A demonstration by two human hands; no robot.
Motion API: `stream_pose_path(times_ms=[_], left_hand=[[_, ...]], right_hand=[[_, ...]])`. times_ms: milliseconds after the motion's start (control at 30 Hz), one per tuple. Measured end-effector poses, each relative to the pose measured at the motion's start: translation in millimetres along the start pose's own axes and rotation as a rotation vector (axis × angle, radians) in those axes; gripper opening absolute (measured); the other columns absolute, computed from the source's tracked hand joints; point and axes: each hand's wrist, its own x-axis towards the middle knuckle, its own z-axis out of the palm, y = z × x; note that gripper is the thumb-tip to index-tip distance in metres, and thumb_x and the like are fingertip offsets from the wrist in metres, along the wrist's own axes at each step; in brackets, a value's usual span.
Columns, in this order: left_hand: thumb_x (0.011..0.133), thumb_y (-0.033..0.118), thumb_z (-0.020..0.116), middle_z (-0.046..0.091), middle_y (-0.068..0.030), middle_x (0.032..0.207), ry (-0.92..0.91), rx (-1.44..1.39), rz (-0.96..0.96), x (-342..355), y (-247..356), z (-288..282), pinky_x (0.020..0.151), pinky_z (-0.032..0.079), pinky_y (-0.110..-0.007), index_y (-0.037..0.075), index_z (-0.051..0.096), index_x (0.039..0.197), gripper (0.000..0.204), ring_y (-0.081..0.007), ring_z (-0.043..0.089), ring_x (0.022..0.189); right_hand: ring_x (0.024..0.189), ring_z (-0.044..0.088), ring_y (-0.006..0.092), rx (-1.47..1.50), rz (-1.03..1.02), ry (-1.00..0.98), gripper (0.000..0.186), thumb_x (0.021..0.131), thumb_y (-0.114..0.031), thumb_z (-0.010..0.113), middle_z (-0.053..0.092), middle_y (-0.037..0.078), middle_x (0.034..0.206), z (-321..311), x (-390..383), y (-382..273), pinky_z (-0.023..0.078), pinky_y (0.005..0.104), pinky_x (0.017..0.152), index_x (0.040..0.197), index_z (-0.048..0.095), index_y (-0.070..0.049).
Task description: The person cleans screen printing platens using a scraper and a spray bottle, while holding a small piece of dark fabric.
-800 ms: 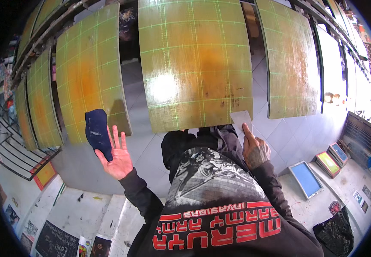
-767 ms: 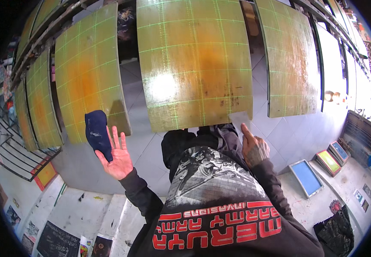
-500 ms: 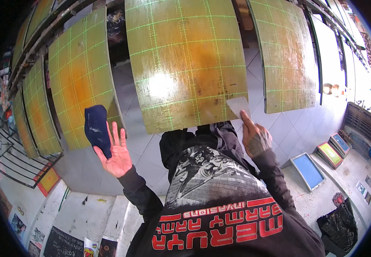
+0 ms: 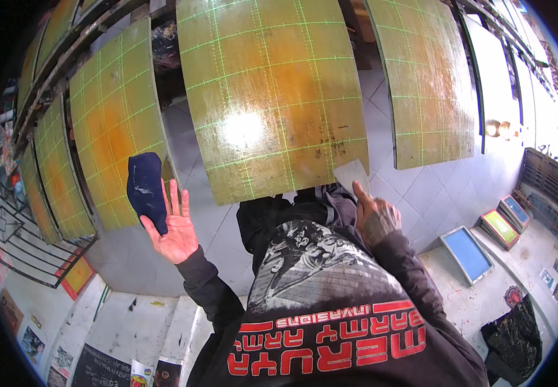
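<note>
My left hand (image 4: 174, 232) is palm up with some fingers stretched out. A flat dark blue piece with rounded edges (image 4: 146, 190), perhaps cut fabric, is pinched at its lower end by the thumb side of that hand. It stands over the lower edge of the left board (image 4: 114, 122). My right hand (image 4: 379, 219) grips a thin, pale, flat sheet like a scraper or card (image 4: 352, 175), its index finger laid along it. That sheet reaches the lower right corner of the middle board (image 4: 272, 71), a yellow-green panel with bright green grid lines; I cannot tell whether they touch.
More gridded boards, such as the right one (image 4: 424, 84), stand in a row with gaps between. Framed screens, one with a blue mesh (image 4: 467, 255), lean at the right on a white ledge. Black metal bars (image 4: 27, 226) stand at the left; a black bag (image 4: 514, 338) lies lower right.
My right hand with the pale sheet has shifted slightly left and down. The view has turned a little, so the boards sit slightly differently. The left hand still holds the dark blue piece.
</note>
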Motion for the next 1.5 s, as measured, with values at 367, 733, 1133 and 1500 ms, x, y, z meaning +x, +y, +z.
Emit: stream_pose_path(times_ms=[367,733,1133,1500], left_hand=[[0.103,0.047,0.033,0.022,-0.0165,0.158,-0.029,0.038,0.008,13,14,-25,0.117,0.024,-0.054,0.000,0.028,0.149,0.066,-0.0375,0.019,0.146],[0.102,0.048,0.034,0.021,-0.0160,0.158,-0.043,0.181,0.067,35,64,-37,0.117,0.023,-0.052,-0.001,0.026,0.149,0.069,-0.0370,0.019,0.146],[0.103,0.045,0.035,0.020,-0.0159,0.158,-0.125,0.082,-0.006,55,98,-51,0.118,0.021,-0.052,-0.002,0.022,0.150,0.068,-0.0364,0.020,0.146],[0.103,0.044,0.035,0.018,-0.0137,0.159,-0.161,0.091,-0.076,54,95,-55,0.119,0.020,-0.053,0.000,0.015,0.151,0.069,-0.0346,0.017,0.147]], right_hand=[[0.068,0.063,0.0431,0.052,-0.014,0.060,0.044,0.095,-0.021,0.050,0.065,0.023,0.076,10,10,-17,0.049,0.0560,0.064,0.139,0.049,-0.023],[0.067,0.064,0.0444,0.016,0.059,0.066,0.047,0.095,-0.024,0.046,0.065,0.024,0.074,13,49,-41,0.052,0.0551,0.066,0.142,0.045,-0.023],[0.070,0.064,0.0441,-0.050,0.011,0.112,0.048,0.094,-0.019,0.047,0.064,0.024,0.074,40,21,-36,0.052,0.0530,0.067,0.142,0.044,-0.019],[0.076,0.067,0.0438,-0.021,0.060,0.064,0.047,0.096,-0.023,0.045,0.065,0.029,0.081,24,50,-79,0.054,0.0535,0.073,0.143,0.045,-0.026]])
